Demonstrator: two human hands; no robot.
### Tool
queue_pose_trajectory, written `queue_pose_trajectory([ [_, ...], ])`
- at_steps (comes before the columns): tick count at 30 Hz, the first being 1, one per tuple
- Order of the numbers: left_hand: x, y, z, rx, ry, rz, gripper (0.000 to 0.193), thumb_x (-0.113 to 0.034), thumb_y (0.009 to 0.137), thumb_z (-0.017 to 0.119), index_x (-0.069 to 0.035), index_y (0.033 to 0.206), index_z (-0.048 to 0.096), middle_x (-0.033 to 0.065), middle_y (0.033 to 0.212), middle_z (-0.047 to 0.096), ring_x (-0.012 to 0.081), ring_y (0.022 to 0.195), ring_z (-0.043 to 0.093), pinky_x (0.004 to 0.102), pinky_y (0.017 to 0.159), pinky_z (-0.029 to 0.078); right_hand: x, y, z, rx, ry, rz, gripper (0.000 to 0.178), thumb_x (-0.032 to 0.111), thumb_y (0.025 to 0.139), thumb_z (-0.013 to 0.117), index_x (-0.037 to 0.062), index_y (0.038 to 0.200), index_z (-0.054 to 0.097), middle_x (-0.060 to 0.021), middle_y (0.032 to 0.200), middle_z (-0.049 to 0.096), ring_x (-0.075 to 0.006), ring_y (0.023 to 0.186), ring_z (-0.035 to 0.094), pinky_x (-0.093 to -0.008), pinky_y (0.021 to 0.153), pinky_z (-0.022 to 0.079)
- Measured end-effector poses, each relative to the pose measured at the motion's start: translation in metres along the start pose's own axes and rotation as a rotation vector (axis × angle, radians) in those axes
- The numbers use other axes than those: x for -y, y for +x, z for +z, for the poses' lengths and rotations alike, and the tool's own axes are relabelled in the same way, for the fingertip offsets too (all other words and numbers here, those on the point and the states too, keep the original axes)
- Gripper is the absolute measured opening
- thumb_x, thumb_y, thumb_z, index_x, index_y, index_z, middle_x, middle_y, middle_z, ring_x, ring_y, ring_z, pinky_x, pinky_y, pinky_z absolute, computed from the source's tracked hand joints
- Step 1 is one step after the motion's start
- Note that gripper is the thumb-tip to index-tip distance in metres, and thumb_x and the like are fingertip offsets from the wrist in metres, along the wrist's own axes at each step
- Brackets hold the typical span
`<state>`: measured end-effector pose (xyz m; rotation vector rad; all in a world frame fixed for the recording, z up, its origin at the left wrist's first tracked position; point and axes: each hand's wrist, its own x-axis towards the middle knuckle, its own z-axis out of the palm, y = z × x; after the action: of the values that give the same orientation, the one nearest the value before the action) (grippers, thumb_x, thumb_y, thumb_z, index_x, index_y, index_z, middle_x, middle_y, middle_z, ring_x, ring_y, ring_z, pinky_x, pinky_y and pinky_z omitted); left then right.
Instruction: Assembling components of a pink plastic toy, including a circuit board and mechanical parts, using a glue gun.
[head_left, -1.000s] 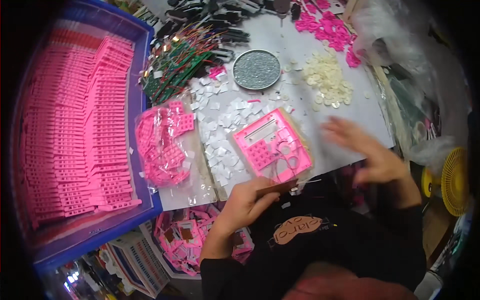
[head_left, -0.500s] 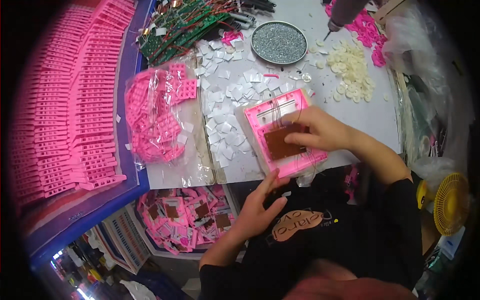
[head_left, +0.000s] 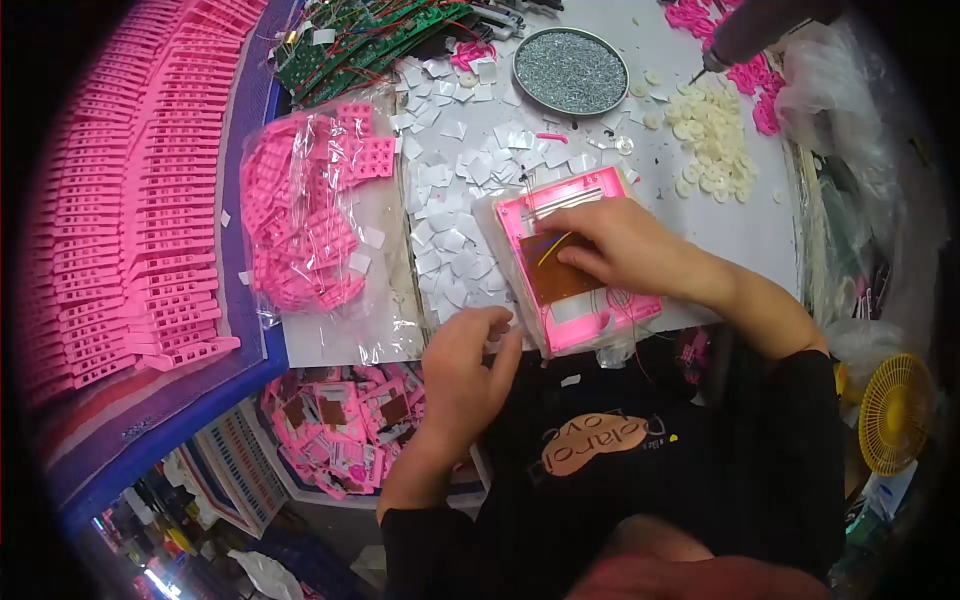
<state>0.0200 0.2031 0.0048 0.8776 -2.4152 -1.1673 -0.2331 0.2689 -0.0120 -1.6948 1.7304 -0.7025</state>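
My right hand (head_left: 630, 245) lies over a thin brown board (head_left: 555, 285), thumb and bent fingers gripping it near its upper edge. The board sits inside a pink rectangular plastic frame (head_left: 565, 338), tilted a little on the table near its front edge. Thin wires (head_left: 622, 300) loop out beside the board, and a yellow strand (head_left: 552, 250) crosses it at my fingertips. My left hand (head_left: 465, 365) hovers left of the frame at the table edge, fingers loosely curved, thumb apart from them, with nothing visible in it. Its palm side is partly hidden.
White square pieces (head_left: 450, 240) lie scattered left of the frame. A round dish of small metal parts (head_left: 571, 72), cream discs (head_left: 715, 140) and a hanging power screwdriver (head_left: 760, 35) are beyond. Bagged pink parts (head_left: 310, 220), stacked pink parts (head_left: 180, 200) and a pink-filled bin (head_left: 345, 430) flank the left.
My left hand has come off the frame's lower edge and moved left. The brown board has shifted slightly left under my right hand. The whole view has moved a little.
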Motion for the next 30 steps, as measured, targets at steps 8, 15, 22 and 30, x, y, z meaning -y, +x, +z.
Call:
queue_pose_trajectory([
  [8,0.007,0.023,0.015,-0.031,0.238,0.401,0.026,-0.008,0.082,0.074,-0.002,0.106,0.067,0.0099,0.105,0.069,0.027,0.1,0.065,0.0405,0.084,0.048,0.02,0.002,-0.002,0.066,-0.244,0.063,0.047,0.016,0.084,0.073,0.0044,0.128,0.061,-0.0154,0.116,0.068,-0.0363,0.108,0.065,-0.0431,0.089,0.052],
  [15,0.006,0.029,0.025,0.107,0.495,0.505,0.037,-0.022,0.082,0.075,-0.006,0.115,0.069,0.0071,0.119,0.067,0.0215,0.122,0.06,0.0456,0.099,0.036,0.01,-0.036,0.014,-0.265,-0.498,-0.297,0.048,0.018,0.084,0.064,-0.0023,0.127,0.059,-0.019,0.131,0.06,-0.0337,0.125,0.054,-0.0464,0.102,0.044],
  [22,0.002,0.033,0.023,0.154,0.553,0.509,0.039,-0.024,0.083,0.075,-0.008,0.117,0.068,0.0051,0.12,0.066,0.0197,0.121,0.06,0.0424,0.094,0.038,0.033,-0.04,0.014,0.026,-0.733,-0.297,0.048,0.02,0.084,0.057,-0.0092,0.121,0.065,-0.024,0.139,0.058,-0.0357,0.13,0.05,-0.0485,0.11,0.037],
  [30,-0.034,0.18,0.002,0.186,0.256,0.286,0.023,-0.026,0.086,0.072,-0.006,0.096,0.074,0.0108,0.088,0.071,0.0285,0.087,0.069,0.0411,0.073,0.05,0.033,-0.04,0.015,0.1,-0.779,-0.257,0.057,0.02,0.081,0.058,-0.0129,0.128,0.058,-0.0255,0.139,0.056,-0.0333,0.127,0.05,-0.0472,0.103,0.04],
])
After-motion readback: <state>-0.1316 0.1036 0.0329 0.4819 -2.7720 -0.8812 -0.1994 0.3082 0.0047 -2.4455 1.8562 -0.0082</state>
